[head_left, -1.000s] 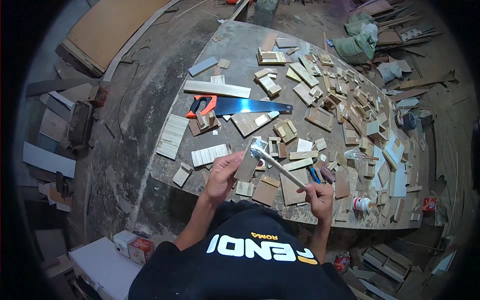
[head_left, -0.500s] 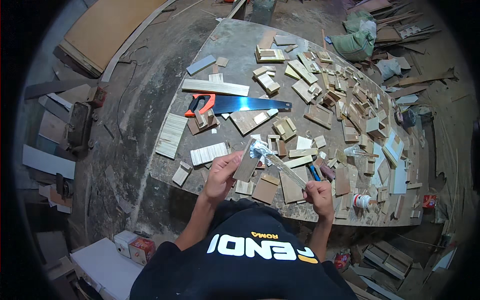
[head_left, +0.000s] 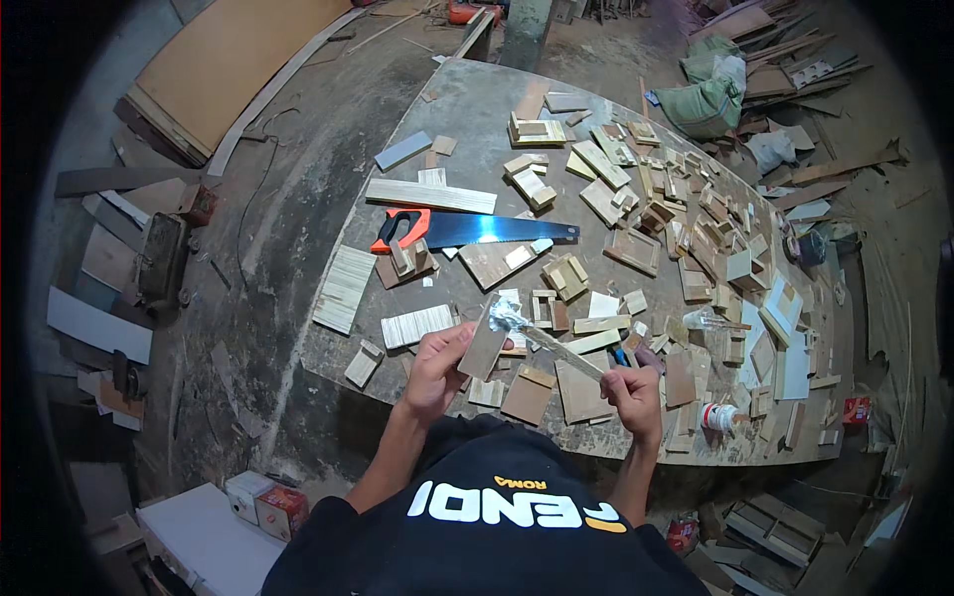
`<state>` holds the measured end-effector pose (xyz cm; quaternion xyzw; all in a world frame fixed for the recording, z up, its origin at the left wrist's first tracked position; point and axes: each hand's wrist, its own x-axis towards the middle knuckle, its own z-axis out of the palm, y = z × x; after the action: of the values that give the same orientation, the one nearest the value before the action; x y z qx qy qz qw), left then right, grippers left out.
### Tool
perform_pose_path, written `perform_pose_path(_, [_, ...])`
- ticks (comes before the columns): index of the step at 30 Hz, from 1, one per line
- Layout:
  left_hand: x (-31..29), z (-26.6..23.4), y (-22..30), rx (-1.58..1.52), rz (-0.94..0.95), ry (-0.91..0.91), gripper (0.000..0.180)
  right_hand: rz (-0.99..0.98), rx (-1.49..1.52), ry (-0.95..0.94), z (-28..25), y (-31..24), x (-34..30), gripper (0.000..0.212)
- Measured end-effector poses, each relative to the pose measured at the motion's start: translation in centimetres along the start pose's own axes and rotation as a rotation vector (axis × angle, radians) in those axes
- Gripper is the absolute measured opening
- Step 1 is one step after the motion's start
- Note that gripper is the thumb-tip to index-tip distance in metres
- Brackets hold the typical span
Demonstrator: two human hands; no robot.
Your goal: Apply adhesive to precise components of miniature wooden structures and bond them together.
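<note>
My left hand (head_left: 435,372) grips a small flat wooden piece (head_left: 483,350) by its lower left edge, holding it tilted above the near side of the bench. Between the fingers of my right hand (head_left: 634,405) is a thin wooden stick (head_left: 568,358). A whitish, shiny glob (head_left: 507,315) sits where the stick's far tip meets the upper end of the wooden piece; whether it is glue or wrapped plastic I cannot tell. Beneath my hands lie loose wood offcuts and a brown panel (head_left: 529,397). A blue-handled tool (head_left: 620,356) is partly hidden by my right hand.
On the workbench (head_left: 328,370) lies a handsaw (head_left: 487,229) with an orange and black handle. Several small wooden assemblies crowd the right half. A white container (head_left: 717,416) lies near the front right edge. Green sacks (head_left: 701,99) and scrap boards rest on the floor beyond.
The view has tilted slightly, so the bench appears lower. The stick's tip has slid a little left against the wooden piece. Both hands keep their holds.
</note>
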<state>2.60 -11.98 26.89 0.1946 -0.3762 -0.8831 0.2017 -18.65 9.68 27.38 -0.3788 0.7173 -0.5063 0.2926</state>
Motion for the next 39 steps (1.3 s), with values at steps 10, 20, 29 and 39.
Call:
perform_pose_path(10, [-0.4, -0.3, -0.3, -0.034, 0.058, -0.052, 0.043, 0.037, -0.012, -0.040, -0.3, -1.0, 1.1, 0.034])
perform_pose_path(20, [-0.9, 0.4, -0.3, -0.067, 0.069, 0.013, 0.042, 0.073, 0.033, -0.074, 0.4, -1.8, 1.0, 0.036])
perform_pose_path(29, [-1.1, 0.3, -1.1, -0.050, 0.035, -0.015, 0.039, 0.064, 0.141, -0.073, 0.7, -0.9, 0.4, 0.036])
perform_pose_path(39, [-1.4, -1.5, -3.0, -0.052, 0.015, -0.014, 0.039, 0.056, -0.003, -0.076, -0.3, -2.1, -1.4, 0.034])
